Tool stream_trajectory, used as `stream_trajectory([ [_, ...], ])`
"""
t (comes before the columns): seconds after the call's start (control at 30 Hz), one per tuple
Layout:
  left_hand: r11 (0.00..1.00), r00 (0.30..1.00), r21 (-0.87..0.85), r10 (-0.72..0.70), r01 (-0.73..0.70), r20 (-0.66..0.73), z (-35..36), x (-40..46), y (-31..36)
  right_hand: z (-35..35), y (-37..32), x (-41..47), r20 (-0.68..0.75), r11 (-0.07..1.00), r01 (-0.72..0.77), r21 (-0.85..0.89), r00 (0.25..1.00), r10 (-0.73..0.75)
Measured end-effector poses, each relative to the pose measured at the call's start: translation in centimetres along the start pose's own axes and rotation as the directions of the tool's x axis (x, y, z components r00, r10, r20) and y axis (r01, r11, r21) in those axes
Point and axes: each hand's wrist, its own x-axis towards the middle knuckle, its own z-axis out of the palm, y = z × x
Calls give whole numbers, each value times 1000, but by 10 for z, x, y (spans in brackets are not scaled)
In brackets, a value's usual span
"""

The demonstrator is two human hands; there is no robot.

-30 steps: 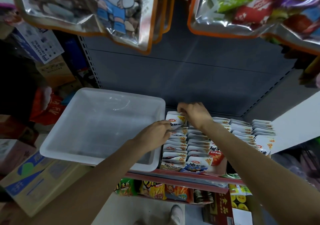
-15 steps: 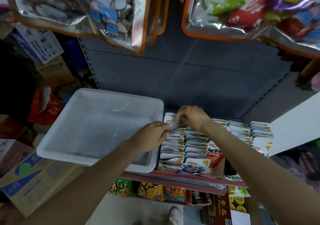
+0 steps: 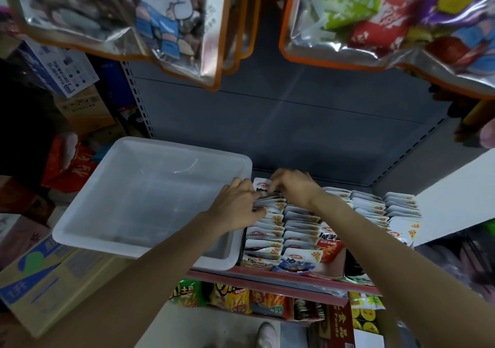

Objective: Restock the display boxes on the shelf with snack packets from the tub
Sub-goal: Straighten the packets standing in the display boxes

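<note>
Both hands have closed together at the display box's rear.
Left hand (image 3: 238,205) and right hand (image 3: 292,187) each pinch upright snack packets (image 3: 263,187) beside the tub (image 3: 150,197).

White tub (image 3: 150,246), white-and-red packets (image 3: 267,232)

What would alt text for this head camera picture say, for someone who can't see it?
Two bare hands, left and right, tuck snack packets into a display box on a shop shelf. A white tub sits beside it on the left, apparently empty; big snack bags hang overhead.
</note>
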Motion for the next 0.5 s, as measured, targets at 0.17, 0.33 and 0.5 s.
stream_trajectory([
  [0.17,998,998,10,55,-55,11,3,-7,-7,0,2,0,-104,1000,-6,-4,995,5],
  [0.33,996,997,-44,72,-72,9,0,-13,-9,10,0,1,-209,1000,-5,24,978,10],
  [0.5,998,998,-20,52,-53,-21,1,-13,-6,6,1,0,-92,999,30,27,995,-27],
])
